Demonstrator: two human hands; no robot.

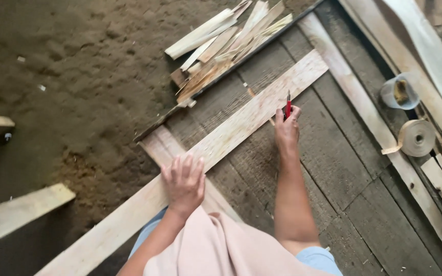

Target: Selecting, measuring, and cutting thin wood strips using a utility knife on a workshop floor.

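A pale pink cloth (216, 245) lies over the person's lap, nearest of all, just below the long pale wooden plank (241, 125) that runs slantwise from lower left to upper right across the dark grey weathered board floor (333, 168). Left of the plank stretches open brown sawdust-strewn ground (78, 76), roomy, with a short pale wood offcut (21, 212) lying well apart near the left edge. The left hand (184, 181) presses flat on the plank's lower stretch, fingers spread wide, gripping nothing. Above the plank, at the floor's left edge, sits a heap of thin splintered wood scraps (221, 43). The right hand (287, 130) rests at the plank's right edge, its grip closed narrowly around a slim red pencil (288, 105) whose tip touches the plank. Right of the plank the floor is open up to a long pale batten (364, 112); beyond it stand a clear plastic cup (399, 92) and a roll of tan tape (416, 138).
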